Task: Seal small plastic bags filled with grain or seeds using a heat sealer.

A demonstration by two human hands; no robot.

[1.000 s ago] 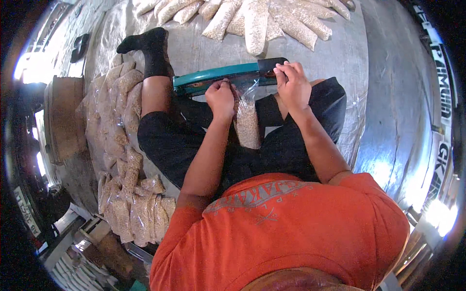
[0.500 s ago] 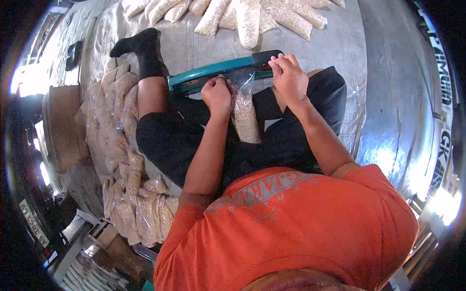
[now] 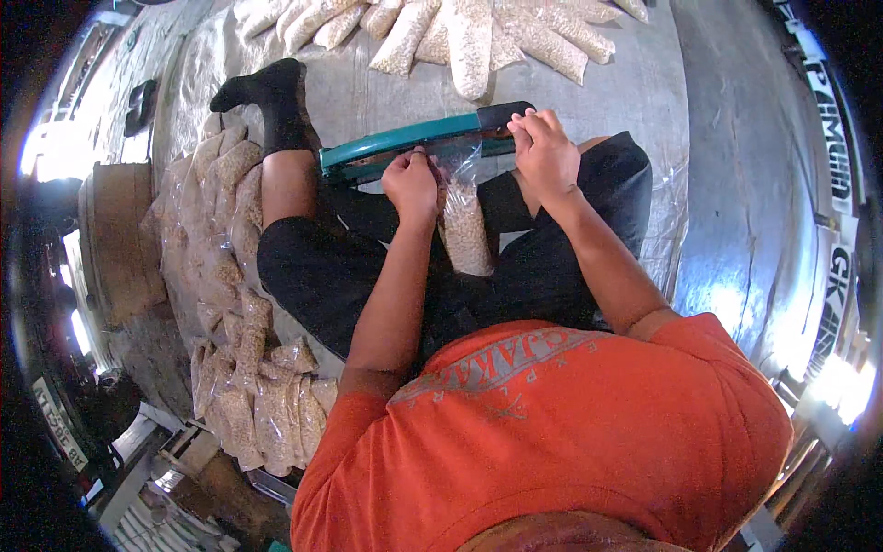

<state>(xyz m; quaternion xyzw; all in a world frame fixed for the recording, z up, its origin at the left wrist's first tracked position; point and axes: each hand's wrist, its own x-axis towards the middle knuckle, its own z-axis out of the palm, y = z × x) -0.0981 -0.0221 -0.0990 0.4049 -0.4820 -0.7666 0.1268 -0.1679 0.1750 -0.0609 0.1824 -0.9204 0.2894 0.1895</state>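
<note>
Clear grain bag (image 3: 463, 221), teal sealer (image 3: 414, 143), both hands (image 3: 411, 182)

A row of filled clear bags (image 3: 478, 37) lies on the grey floor (image 3: 607, 101) at the top of the view. A second batch of filled bags (image 3: 230, 276) is stacked along the left side (several overlapping), running down to the lower left. A brown cardboard box (image 3: 115, 239) stands just beside this stack. A black sock (image 3: 271, 97) covers the outstretched foot.
</note>
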